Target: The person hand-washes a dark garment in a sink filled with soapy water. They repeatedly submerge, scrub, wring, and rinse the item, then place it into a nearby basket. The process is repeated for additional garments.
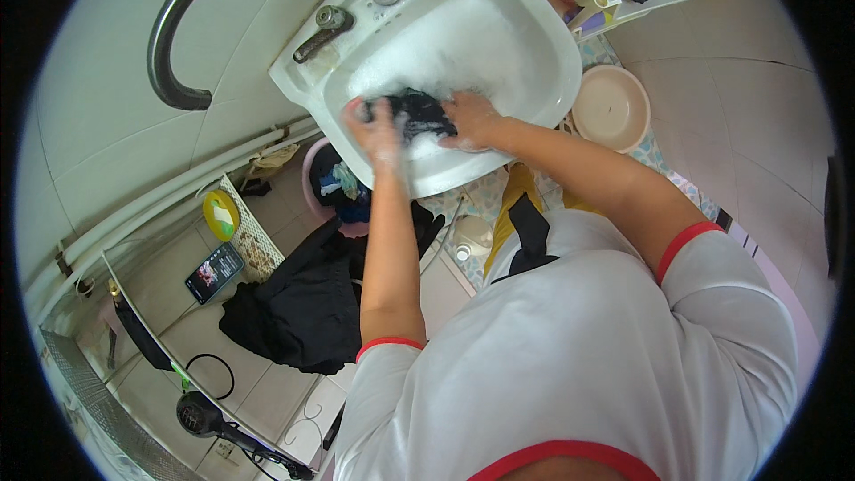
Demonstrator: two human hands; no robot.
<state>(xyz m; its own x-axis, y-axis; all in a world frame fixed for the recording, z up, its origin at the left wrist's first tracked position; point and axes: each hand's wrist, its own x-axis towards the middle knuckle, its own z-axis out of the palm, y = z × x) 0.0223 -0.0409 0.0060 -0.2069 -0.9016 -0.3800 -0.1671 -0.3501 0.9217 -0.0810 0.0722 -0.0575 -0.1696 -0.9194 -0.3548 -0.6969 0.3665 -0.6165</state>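
A wet black cloth (422,113) lies in thick white suds (467,47) near the front of a white ceramic washbasin (564,73). My left hand (375,130), blurred and foamy, grips the cloth's left end. At the other end, my right hand (473,121) presses on the cloth with its fingers curled around the edge. Foam hides the cloth's lower part and the basin's floor. What kind of garment it is cannot be told.
A curved metal faucet (167,33) and a lever tap (326,33) rise at the basin's back left. Below stand a pink tub (310,177) of clothes and a beige basin (611,107). Black garments (300,314), a phone (215,272) and a hair dryer (200,414) hang at left.
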